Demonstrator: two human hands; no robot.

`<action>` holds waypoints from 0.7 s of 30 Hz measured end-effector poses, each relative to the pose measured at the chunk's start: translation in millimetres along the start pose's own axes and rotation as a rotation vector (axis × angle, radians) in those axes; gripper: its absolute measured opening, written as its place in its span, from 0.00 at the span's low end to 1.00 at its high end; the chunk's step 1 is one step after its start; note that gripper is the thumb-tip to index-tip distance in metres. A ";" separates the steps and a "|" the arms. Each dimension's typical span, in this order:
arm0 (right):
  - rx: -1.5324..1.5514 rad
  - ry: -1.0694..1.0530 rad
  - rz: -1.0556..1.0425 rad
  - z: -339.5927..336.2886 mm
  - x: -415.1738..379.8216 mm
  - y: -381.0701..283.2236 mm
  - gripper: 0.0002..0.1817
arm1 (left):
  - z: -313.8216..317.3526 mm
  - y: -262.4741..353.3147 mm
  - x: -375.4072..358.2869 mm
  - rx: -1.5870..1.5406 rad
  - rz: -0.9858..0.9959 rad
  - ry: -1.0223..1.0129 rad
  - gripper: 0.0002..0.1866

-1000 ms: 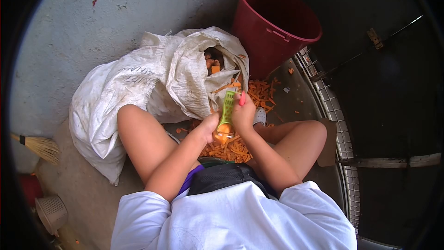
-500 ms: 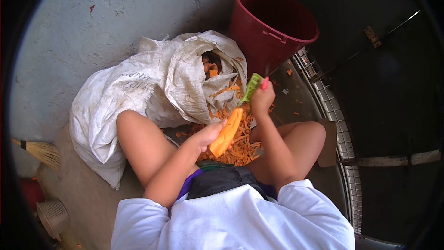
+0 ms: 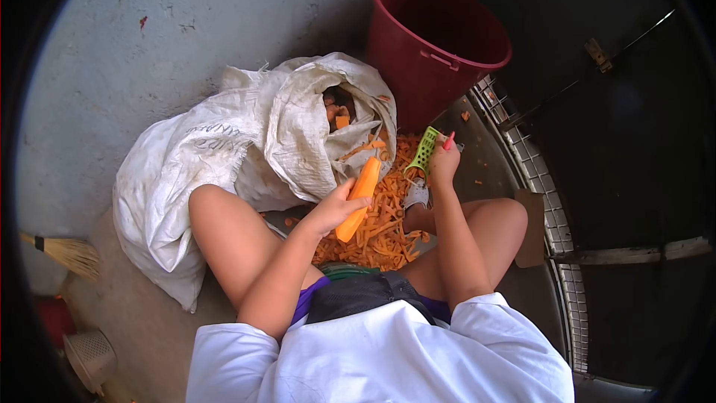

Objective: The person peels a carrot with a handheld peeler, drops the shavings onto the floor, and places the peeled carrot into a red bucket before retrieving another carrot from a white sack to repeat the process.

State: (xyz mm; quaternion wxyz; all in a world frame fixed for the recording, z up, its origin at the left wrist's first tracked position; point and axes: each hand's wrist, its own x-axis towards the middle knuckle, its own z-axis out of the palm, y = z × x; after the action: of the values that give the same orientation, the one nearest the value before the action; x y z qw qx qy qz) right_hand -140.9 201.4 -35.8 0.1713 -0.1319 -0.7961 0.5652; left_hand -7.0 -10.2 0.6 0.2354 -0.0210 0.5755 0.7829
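Note:
A peeled orange carrot [image 3: 358,205] is gripped in my left hand [image 3: 337,211], its narrow end pointing up and away from me. My right hand [image 3: 445,164] is closed round a green peeler [image 3: 424,151] with rows of holes in it, and a pink piece [image 3: 449,140] sticks up by the thumb. The peeler is apart from the carrot, off to its right. Below both hands, orange peelings [image 3: 384,224] lie heaped on the floor between my legs.
A white woven sack [image 3: 280,130] lies ahead, its mouth open on orange chunks [image 3: 342,121]. Behind it stands a dark red bucket [image 3: 425,67]. At left are a straw broom [image 3: 71,254] and a perforated pale basket [image 3: 91,357]. A wire grille [image 3: 538,179] edges the right side.
My right hand has drawn the peeler away from the carrot's tip, to the right and slightly toward me. The carrot has tipped more upright in my left hand, showing more of the peelings.

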 end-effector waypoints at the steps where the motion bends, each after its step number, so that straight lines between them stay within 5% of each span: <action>1: 0.088 -0.088 0.035 -0.6 -3.2 -6.9 0.15 | -1.6 -4.6 2.7 0.085 0.035 0.027 0.23; 5: -0.144 -0.316 -0.075 -9.1 -11.3 -44.7 0.12 | 0.5 1.5 -1.2 0.470 0.182 0.121 0.22; 12: 0.237 -0.449 0.083 -45.5 -16.8 -105.4 0.10 | -7.3 0.2 -3.0 0.970 0.353 0.134 0.20; 15: 0.269 -0.401 0.126 -68.5 -12.4 -102.6 0.09 | -9.0 2.5 4.0 1.405 -0.196 -0.296 0.19; 18: 0.368 -0.247 0.242 -80.5 3.8 -55.8 0.11 | -10.4 4.1 24.3 1.626 -0.455 -0.666 0.19; 19: 0.426 -0.206 0.379 -85.0 9.5 -37.9 0.11 | -4.8 32.8 24.1 1.459 -0.484 -0.584 0.19; 21: 0.458 -0.211 0.552 -95.3 13.6 -33.0 0.11 | -2.3 74.7 40.4 1.427 -0.094 -0.480 0.19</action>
State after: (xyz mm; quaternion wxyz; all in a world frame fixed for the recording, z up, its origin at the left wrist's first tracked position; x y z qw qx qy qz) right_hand -113.6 277.6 25.9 -0.0453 -0.2409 -0.5968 0.7640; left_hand -72.8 -15.3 54.1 0.3440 0.2832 0.8743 0.1925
